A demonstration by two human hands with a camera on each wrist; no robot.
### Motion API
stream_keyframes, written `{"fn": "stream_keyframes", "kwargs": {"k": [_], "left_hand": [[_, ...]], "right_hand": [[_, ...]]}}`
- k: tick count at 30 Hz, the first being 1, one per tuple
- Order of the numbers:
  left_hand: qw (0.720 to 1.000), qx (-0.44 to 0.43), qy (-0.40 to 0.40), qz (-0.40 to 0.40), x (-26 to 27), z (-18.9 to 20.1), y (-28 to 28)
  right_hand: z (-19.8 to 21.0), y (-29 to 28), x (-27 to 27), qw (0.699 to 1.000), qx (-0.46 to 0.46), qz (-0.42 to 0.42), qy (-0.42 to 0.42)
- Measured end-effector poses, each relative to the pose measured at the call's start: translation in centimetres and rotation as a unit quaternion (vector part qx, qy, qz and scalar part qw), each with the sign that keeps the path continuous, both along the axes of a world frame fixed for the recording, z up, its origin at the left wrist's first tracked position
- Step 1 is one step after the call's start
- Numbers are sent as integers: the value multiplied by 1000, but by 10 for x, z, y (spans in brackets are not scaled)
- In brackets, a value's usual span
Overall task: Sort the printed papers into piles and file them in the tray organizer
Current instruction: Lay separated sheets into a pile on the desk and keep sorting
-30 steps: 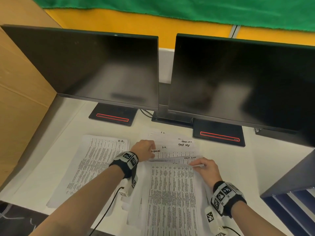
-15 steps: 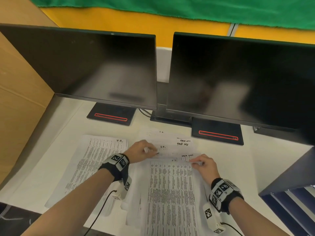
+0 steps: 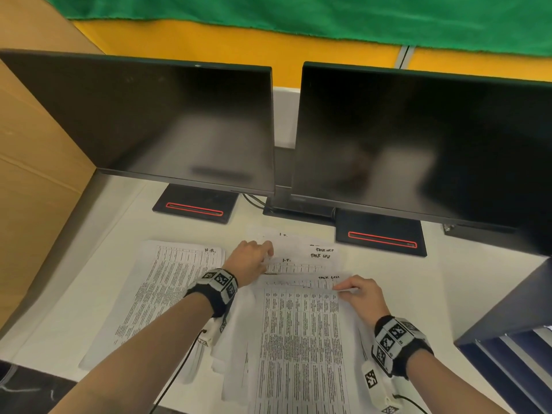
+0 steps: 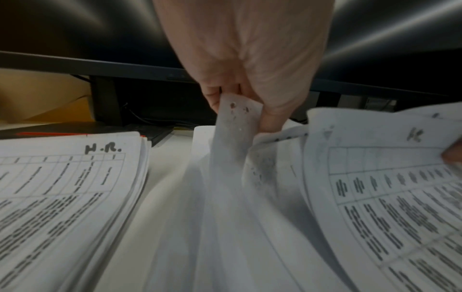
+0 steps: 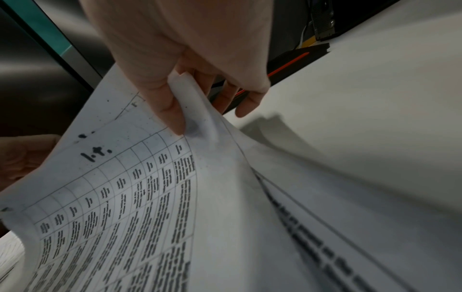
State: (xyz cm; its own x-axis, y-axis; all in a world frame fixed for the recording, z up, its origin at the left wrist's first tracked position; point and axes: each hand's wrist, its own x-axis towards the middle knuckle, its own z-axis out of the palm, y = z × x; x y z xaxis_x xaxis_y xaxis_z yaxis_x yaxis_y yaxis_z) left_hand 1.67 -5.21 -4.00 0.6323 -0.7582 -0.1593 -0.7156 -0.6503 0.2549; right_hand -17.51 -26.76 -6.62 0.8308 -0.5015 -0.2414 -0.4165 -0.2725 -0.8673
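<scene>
A fanned stack of printed papers (image 3: 298, 339) lies on the white desk (image 3: 403, 279) in front of me. Its upper sheets carry handwritten "I.T." and "Task list" labels. My left hand (image 3: 267, 255) pinches the curled top corner of one upper sheet (image 4: 237, 118). My right hand (image 3: 340, 289) pinches the top right edge of the front sheet (image 5: 140, 187), marked "I.T.", thumb on top. A separate pile marked "H.R." (image 3: 167, 294) lies flat to the left. The dark blue tray organizer (image 3: 507, 312) stands at the right edge, its slots partly out of frame.
Two dark monitors (image 3: 167, 121) (image 3: 418, 138) stand close behind the papers, their bases (image 3: 194, 206) (image 3: 380, 237) on the desk. A cardboard wall (image 3: 35, 180) closes the left side. Wrist-camera cables hang near the desk's front edge.
Both hands stay on the fanned stack. The left fingers have shifted slightly along the upper sheets, and the right hand keeps its pinch on the front sheet's top edge.
</scene>
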Motion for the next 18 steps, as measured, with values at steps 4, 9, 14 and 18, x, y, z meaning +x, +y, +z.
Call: {"fn": "stream_keyframes", "kwargs": {"k": [4, 9, 14, 18], "left_hand": [[992, 27, -95, -80, -3, 5, 6], [987, -122, -100, 11, 6, 49, 15], [931, -309, -167, 97, 47, 140, 40], [912, -375, -71, 154, 82, 185, 71]], "right_hand": [[0, -1, 2, 1000, 13, 7, 16], [-5, -7, 5, 998, 50, 17, 42], [-5, -10, 6, 991, 117, 6, 59], [3, -10, 6, 983, 168, -5, 73]]}}
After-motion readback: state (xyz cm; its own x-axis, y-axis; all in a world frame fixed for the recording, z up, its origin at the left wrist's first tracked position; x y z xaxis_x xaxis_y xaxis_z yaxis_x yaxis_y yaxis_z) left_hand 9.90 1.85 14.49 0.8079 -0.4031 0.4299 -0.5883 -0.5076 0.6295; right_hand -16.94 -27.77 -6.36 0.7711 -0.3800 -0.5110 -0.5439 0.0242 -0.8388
